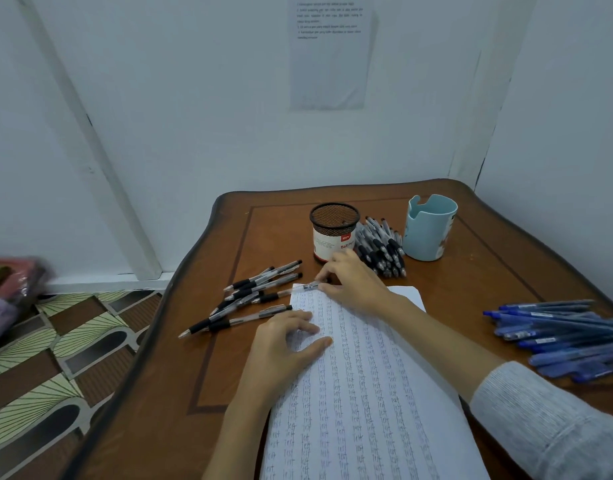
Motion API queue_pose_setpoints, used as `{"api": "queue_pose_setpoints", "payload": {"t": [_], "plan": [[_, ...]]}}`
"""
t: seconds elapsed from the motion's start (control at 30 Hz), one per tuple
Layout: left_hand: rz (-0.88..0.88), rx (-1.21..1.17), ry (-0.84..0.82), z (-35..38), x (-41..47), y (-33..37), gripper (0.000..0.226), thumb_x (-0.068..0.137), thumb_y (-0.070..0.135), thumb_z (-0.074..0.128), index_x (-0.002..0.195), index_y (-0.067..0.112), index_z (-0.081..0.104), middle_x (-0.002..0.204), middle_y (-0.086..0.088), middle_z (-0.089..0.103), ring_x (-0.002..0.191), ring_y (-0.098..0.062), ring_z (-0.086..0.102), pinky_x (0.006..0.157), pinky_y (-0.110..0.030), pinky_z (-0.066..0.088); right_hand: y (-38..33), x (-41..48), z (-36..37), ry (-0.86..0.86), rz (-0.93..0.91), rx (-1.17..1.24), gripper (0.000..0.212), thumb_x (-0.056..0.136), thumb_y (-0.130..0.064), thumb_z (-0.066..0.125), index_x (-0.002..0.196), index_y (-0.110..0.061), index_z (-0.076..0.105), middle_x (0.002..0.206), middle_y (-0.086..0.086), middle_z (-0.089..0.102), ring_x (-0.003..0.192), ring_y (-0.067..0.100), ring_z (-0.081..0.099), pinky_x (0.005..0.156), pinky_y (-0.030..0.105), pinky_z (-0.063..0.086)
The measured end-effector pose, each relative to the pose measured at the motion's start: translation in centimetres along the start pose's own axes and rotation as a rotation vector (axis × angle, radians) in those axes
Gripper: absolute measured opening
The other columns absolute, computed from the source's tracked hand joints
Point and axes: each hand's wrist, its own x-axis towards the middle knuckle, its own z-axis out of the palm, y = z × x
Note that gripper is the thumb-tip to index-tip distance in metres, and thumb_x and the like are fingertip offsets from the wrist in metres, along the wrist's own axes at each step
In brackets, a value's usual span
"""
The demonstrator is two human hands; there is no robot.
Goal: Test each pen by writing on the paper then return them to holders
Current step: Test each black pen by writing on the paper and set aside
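Wooden desk point(471, 271) fills the view, pushed into a corner of white walls, and there's a printed sheet point(332, 53) stuck up on the wall beyond its far edge. Running from the near edge up the middle of the desk is the paper point(367, 410), covered in column after column of the handwritten word "test".

The left hand point(284, 344) lies on the paper's left margin. Fingers spread and relaxed, grip open, nothing in it. The right hand point(353, 282) reaches across to the paper's far left corner, and its grip is closed on a clear-barrelled pen point(298, 289), pinched at one end between thumb and fingers. The pen lies low and nearly flat, its other end pointing towards the desk's left edge.

Over at the right edge is a big heap of blue pens point(557, 327). Left of the paper, loose black pens point(263, 277) lie scattered, most of them pointing the same way. Near the far edge a bundle of black pens point(381, 247) lies flat between the two holders: the blue holder point(428, 230) on the right, the mesh holder point(334, 233) with its white label on the left, just beyond the right hand.
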Motion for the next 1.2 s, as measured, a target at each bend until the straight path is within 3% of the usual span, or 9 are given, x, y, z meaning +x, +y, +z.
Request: {"api": "queue_pose_setpoints", "payload": {"t": [0.2,0.33,0.43,0.53,0.63,0.87,1.0,1.13,1.2], "plan": [[-0.024,-0.036,-0.015,-0.1,-0.1,0.4,0.013,0.075,0.041,0.077,0.085,0.033,0.076,0.114,0.019,0.063,0.110,0.008,0.053,0.089,-0.009,0.041,-0.7,-2.2,-4.3,0.096,0.115,0.619,0.010,0.088,-0.020,0.068,0.095,-0.014,0.071,0.085,-0.008,0.065,0.076,-0.006,0.058,0.066,0.009,0.045],[-0.071,-0.081,-0.031,-0.2,-0.2,0.9,0.006,0.079,0.038,0.075,0.078,0.032,0.077,0.115,0.017,0.063,0.113,0.004,0.053,0.095,-0.021,0.041,-1.1,-3.3,-7.2,0.298,0.262,1.129,0.013,0.097,-0.022,0.053,0.099,-0.010,0.056,0.080,0.001,0.067,0.078,0.014,0.066,0.077,0.027,0.057],[-0.084,-0.070,-0.033,-0.3,-0.2,1.1,0.005,0.080,0.035,0.075,0.078,0.031,0.077,0.117,0.014,0.064,0.115,0.001,0.052,0.099,-0.025,0.041,-1.1,-4.7,-8.9,0.357,0.387,1.441,0.020,0.101,-0.030,0.044,0.091,-0.014,0.050,0.062,-0.003,0.047,0.050,0.008,0.043,0.047,0.018,0.041],[-0.076,-0.045,-0.050,-0.4,-0.1,1.2,0.013,0.079,0.035,0.076,0.088,0.027,0.078,0.121,0.012,0.063,0.117,-0.001,0.051,0.100,-0.026,0.040,-0.4,-6.2,-9.7,0.302,0.536,1.550,0.046,0.098,-0.050,0.041,0.066,-0.017,0.046,0.046,-0.006,0.031,0.035,0.005,0.022,0.030,0.016,0.017],[-0.058,0.009,-0.078,-0.5,-0.1,1.4,0.025,0.077,0.038,0.077,0.097,0.023,0.077,0.125,0.011,0.061,0.117,-0.001,0.050,0.096,-0.022,0.036,0.5,-7.7,-10.0,0.295,0.651,1.703,0.046,0.096,-0.041,0.039,0.055,-0.019,0.040,0.041,-0.007,0.024,0.031,0.005,0.017,0.033,0.016,0.009],[-0.023,0.025,-0.074,-0.5,-0.4,1.6,0.024,0.077,0.035,0.077,0.096,0.022,0.074,0.127,0.007,0.061,0.114,0.002,0.049,0.090,-0.011,0.033,2.3,-11.1,-10.1,0.248,0.587,1.810,0.038,0.097,-0.036,0.047,0.081,-0.006,0.064,0.067,0.003,0.054,0.032,0.003,0.027,0.031,0.011,0.018],[-0.017,0.023,-0.077,-0.5,-0.4,1.5,0.026,0.076,0.035,0.078,0.098,0.021,0.074,0.127,0.005,0.062,0.117,-0.002,0.051,0.091,-0.012,0.034,3.1,-11.8,-9.4,0.299,0.694,1.782,0.039,0.100,-0.024,0.037,0.111,0.002,0.064,0.097,0.017,0.063,0.062,0.011,0.055,0.046,0.017,0.046],[-0.014,0.018,-0.073,-0.5,-0.4,1.5,0.027,0.076,0.035,0.078,0.098,0.021,0.075,0.126,0.005,0.062,0.119,-0.005,0.052,0.094,-0.015,0.035,3.9,-12.5,-8.6,0.178,0.814,1.719,0.064,0.101,-0.050,0.030,0.109,0.002,0.066,0.064,0.010,0.058,0.048,0.010,0.047,0.039,0.017,0.038],[-0.011,0.017,-0.068,-0.5,-0.4,1.4,0.026,0.075,0.035,0.079,0.097,0.021,0.075,0.125,0.006,0.063,0.118,-0.003,0.053,0.089,-0.008,0.033,3.9,-12.6,-8.2,0.179,0.788,1.689,0.045,0.096,-0.039,0.052,0.099,0.003,0.068,0.062,0.007,0.058,0.045,0.007,0.048,0.039,0.014,0.041]]}}
